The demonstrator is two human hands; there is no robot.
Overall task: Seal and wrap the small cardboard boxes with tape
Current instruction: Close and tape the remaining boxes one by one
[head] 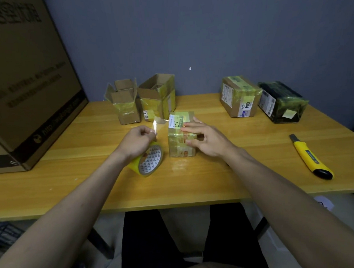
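A small taped cardboard box with a white label marked "4-2" stands mid-table. My right hand lies over its top and right side, fingers spread flat across the top, thumb on the near face. A clear strip of tape runs from the box's upper left edge to my left hand, which pinches the strip's end. The yellow tape roll sits tilted on the table just under that hand.
Two open small boxes stand at the back. Two wrapped parcels sit back right. A yellow utility knife lies at right. A large carton fills the left of the wooden table.
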